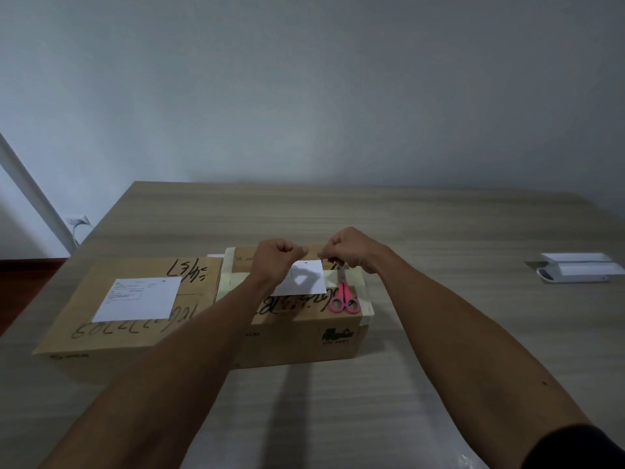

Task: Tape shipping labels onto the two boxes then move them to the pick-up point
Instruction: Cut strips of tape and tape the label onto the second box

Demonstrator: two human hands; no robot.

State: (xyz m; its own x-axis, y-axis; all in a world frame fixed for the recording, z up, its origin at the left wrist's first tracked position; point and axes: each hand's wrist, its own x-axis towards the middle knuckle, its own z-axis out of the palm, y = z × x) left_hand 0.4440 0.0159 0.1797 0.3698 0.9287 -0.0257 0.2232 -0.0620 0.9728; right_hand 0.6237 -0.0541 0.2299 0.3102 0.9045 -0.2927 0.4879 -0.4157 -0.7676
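Observation:
Two cardboard boxes stand side by side on the wooden table (439, 231). On top of the left box (101, 336) lies a white shipping label (138, 298). The right box (304, 336) carries a smaller white label (306, 279), partly covered by my left wrist, and pink scissors (344, 297) lie beside it. My left hand (275, 262) and my right hand (351, 248) hover over the far edge of that label. Both are pinched shut, seemingly on a clear tape strip (313, 252) stretched between them, which is barely visible.
A white box-like object (575, 270) sits at the table's right edge. The table's left edge runs diagonally past the left box, with dark floor beyond. A wall socket with a cable (77, 221) is at the left, and a plain wall stands behind the table.

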